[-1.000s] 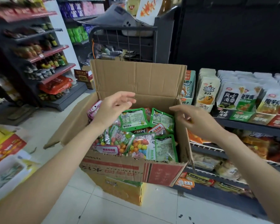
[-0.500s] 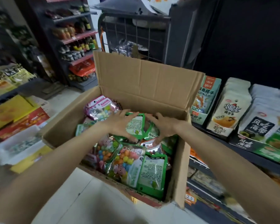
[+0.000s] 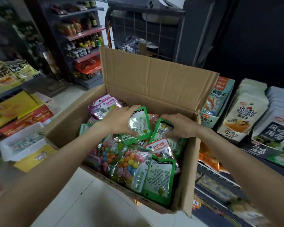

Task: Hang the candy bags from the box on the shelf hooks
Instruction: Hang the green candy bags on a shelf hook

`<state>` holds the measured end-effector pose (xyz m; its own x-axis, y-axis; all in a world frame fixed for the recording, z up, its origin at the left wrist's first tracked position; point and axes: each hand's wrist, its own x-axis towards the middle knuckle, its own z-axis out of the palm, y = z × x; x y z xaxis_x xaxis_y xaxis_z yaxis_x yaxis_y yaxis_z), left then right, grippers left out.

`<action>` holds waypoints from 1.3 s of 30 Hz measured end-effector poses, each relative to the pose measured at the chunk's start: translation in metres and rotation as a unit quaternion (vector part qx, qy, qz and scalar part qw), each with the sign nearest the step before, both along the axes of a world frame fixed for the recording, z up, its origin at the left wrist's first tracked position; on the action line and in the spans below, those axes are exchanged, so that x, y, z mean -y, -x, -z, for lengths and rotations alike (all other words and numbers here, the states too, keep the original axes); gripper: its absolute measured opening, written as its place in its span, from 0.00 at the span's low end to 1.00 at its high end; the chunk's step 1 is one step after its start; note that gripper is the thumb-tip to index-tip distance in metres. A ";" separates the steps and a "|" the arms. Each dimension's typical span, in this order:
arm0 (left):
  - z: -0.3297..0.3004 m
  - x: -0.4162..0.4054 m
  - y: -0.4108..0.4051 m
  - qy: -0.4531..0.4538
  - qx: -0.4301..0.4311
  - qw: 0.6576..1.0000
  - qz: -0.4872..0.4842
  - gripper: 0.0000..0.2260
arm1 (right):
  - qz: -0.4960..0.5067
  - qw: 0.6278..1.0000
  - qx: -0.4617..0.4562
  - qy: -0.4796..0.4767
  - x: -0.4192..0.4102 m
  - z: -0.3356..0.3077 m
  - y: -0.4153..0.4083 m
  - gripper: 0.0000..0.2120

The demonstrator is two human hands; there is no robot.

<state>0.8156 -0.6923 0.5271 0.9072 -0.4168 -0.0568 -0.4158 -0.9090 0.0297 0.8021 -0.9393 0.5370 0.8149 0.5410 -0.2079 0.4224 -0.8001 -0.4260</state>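
An open cardboard box (image 3: 154,76) stands in front of me, filled with several candy bags. My left hand (image 3: 116,120) grips a green-edged candy bag (image 3: 138,123) lying at the top of the pile, fingers over its upper edge and thumb under its lower edge. My right hand (image 3: 179,126) grips a second green-edged candy bag (image 3: 162,128) just right of the first. More bags of coloured candies (image 3: 131,163) lie nearer me, and pink bags (image 3: 103,105) sit in the box's far left corner. No shelf hooks are in view.
A shelf (image 3: 246,149) with white and black snack pouches (image 3: 241,118) runs along the right, close to the box. Yellow and red cartons (image 3: 21,112) and a white tray (image 3: 21,141) lie on the left. A wire cart (image 3: 144,30) and bottle shelves (image 3: 82,35) stand behind.
Both hands dropped from above the box into it and closed on two green bags. My view moved closer and lower over the box.
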 end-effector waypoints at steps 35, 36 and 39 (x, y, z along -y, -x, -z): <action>-0.104 0.161 0.051 0.626 -0.115 0.760 0.127 0.14 | 0.285 0.819 0.304 -0.393 0.102 -0.079 0.126 0.34; -0.108 0.172 0.055 0.608 -0.107 0.770 0.161 0.14 | 0.331 0.792 0.257 -0.444 0.108 -0.086 0.132 0.36; -0.114 0.221 0.080 0.586 -0.111 0.765 0.241 0.15 | 0.379 0.742 0.122 -0.539 0.135 -0.092 0.154 0.33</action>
